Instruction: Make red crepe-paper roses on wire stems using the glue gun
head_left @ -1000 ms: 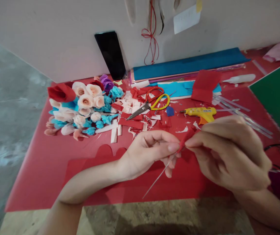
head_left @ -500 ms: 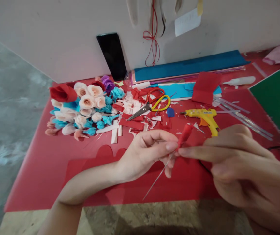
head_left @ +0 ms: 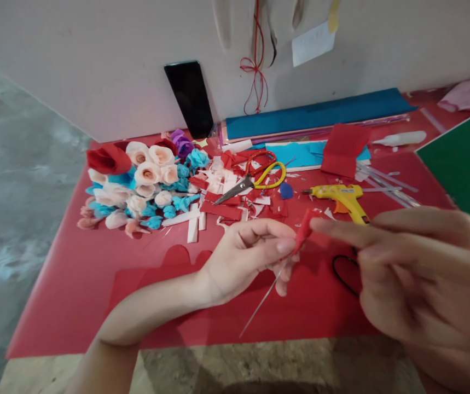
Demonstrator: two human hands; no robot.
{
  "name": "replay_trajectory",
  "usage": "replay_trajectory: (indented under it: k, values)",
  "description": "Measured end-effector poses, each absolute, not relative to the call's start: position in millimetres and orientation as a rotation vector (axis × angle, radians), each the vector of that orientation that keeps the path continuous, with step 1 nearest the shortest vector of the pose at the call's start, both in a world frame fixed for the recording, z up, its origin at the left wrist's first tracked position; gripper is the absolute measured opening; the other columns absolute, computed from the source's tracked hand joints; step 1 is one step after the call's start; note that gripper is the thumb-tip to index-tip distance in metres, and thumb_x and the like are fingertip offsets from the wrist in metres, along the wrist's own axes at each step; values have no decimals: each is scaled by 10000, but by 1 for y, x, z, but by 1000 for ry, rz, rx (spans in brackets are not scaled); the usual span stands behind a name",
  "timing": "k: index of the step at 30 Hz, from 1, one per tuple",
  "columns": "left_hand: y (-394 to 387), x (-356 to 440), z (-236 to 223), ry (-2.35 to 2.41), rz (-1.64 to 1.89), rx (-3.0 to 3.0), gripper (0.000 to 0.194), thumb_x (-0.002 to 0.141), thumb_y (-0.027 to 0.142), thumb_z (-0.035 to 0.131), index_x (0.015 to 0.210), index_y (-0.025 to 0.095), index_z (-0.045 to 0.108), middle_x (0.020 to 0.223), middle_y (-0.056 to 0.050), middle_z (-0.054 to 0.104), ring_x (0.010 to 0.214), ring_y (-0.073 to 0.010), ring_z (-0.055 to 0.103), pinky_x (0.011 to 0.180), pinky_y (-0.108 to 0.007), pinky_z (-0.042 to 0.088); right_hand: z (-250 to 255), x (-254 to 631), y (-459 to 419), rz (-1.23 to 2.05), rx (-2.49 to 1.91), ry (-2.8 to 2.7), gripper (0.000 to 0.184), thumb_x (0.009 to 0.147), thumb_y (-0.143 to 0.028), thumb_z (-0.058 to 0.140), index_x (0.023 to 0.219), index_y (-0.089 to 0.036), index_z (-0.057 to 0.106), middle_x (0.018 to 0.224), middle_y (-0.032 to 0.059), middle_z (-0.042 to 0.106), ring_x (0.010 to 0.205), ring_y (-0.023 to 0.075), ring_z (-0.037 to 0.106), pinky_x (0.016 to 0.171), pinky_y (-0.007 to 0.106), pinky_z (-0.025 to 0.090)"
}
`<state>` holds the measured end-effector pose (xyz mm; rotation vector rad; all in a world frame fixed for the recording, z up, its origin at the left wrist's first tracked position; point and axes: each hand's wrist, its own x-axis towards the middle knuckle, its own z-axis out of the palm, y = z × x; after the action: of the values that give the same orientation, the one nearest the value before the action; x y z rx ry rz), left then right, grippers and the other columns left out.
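My left hand (head_left: 255, 251) pinches a small rolled red crepe-paper bud (head_left: 305, 227) at its base, between thumb and fingers. From the bud a thin wire stem (head_left: 261, 307) slants down to the left, below the hand. My right hand (head_left: 411, 268) holds nothing; its index finger stretches out to the bud's upper right side and seems to touch it, while the other fingers are loosely bent. Behind the right hand lies a yellow glue gun (head_left: 339, 192), partly covered by the fingers.
Paper flowers (head_left: 148, 175) are heaped at the left. Scissors (head_left: 255, 178) lie on paper scraps in the middle. A phone (head_left: 189, 98) leans on the wall. Blue paper (head_left: 317, 112), a red paper piece (head_left: 345, 149), clear glue sticks (head_left: 386, 186) and a white bottle (head_left: 401, 138) are farther back. A black cable (head_left: 341, 268) loops near my right hand.
My right index finger has slid up from the bud's base to its upper part. My left hand keeps its pinch in nearly the same place. The camera view has shifted slightly.
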<state>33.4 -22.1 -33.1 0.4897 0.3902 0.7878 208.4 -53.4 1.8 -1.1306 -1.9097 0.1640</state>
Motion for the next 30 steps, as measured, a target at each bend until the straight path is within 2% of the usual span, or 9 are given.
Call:
replay_trajectory:
  k: [3, 6, 8, 10, 14, 18, 24, 30]
  values:
    - [-22, 34, -33, 383, 802, 472, 63, 783, 139, 655, 753, 85, 666, 649, 5, 648, 473, -46, 607, 426, -120, 549, 0, 209, -48, 200, -1187, -1764, 128, 866, -159, 478, 762, -220, 522, 825, 47, 667, 789, 155, 565, 699, 292, 476]
    - [-23, 36, -34, 367, 784, 463, 59, 798, 133, 637, 779, 83, 663, 673, -4, 654, 493, -52, 619, 445, -132, 562, -2, 212, -40, 588, -1110, -1696, 71, 866, -169, 519, 832, -222, 550, 1015, 44, 627, 997, 188, 583, 830, 324, 492]
    - [-24, 36, -35, 355, 751, 466, 66, 809, 133, 624, 787, 82, 661, 665, -8, 650, 492, -54, 618, 452, -138, 566, -4, 212, -35, 838, -979, -1691, 64, 839, -145, 576, 851, -208, 585, 1046, 50, 628, 1035, 200, 591, 814, 300, 522]
    - [-24, 36, -36, 343, 723, 462, 72, 816, 133, 613, 791, 84, 661, 646, -7, 640, 490, -58, 614, 443, -141, 565, -6, 212, -32, 950, -880, -1674, 87, 814, -108, 609, 842, -191, 609, 977, 40, 650, 964, 167, 621, 762, 234, 539]
    - [-23, 36, -37, 351, 700, 453, 91, 814, 158, 617, 779, 90, 665, 650, -9, 639, 515, -79, 628, 446, -174, 578, -9, 211, -32, 998, -848, -1621, 113, 804, -69, 616, 842, -175, 627, 865, 23, 652, 872, 120, 620, 730, 175, 527]
    - [-22, 37, -37, 455, 739, 545, 137, 797, 234, 655, 770, 105, 692, 627, -8, 652, 546, -101, 650, 540, -220, 602, -9, 208, -35, 1114, -889, -1556, 122, 811, -63, 606, 820, -182, 632, 892, 17, 636, 873, 111, 598, 753, 173, 510]
    - [-22, 36, -40, 590, 827, 816, 49, 745, 200, 711, 776, 172, 737, 704, 3, 706, 602, -75, 650, 632, -172, 562, -7, 202, -35, 1134, -953, -1553, 73, 824, -111, 615, 800, -180, 626, 878, 3, 626, 853, 91, 593, 704, 128, 483]
    - [-20, 32, -43, 583, 858, 977, 92, 792, 181, 666, 769, 222, 745, 766, 1, 728, 689, -92, 671, 677, -186, 558, -9, 204, -35, 1104, -992, -1503, 99, 856, -147, 592, 795, -212, 634, 952, 3, 602, 983, 113, 542, 791, 171, 453]
